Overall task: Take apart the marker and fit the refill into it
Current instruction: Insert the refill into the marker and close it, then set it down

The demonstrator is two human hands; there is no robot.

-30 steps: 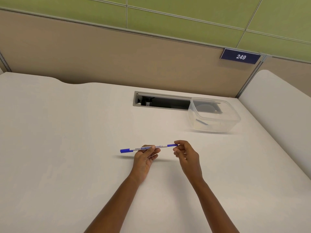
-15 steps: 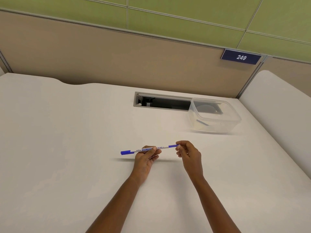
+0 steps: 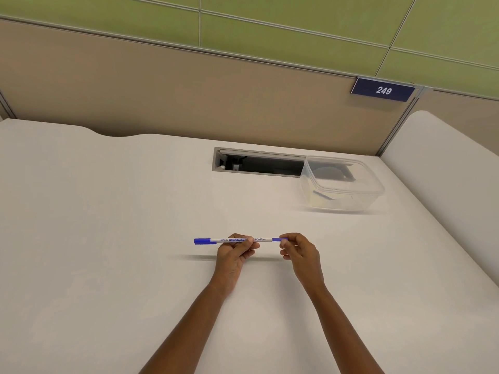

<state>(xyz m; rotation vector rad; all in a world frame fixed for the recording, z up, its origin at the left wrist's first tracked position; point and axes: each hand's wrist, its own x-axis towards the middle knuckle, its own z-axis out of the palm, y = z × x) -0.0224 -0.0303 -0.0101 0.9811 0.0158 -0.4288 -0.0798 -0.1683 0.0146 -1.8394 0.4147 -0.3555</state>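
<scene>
Little changes: the left hand still grips the marker in curled fingers, and the right hand pinches its blue end, not off yet.

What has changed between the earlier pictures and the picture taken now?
Very little. The right hand brought its end of the marker slightly toward the person, so the marker now lies nearly level. Both hands kept their grips, the left hand mid-barrel; the clear container stayed.
</scene>
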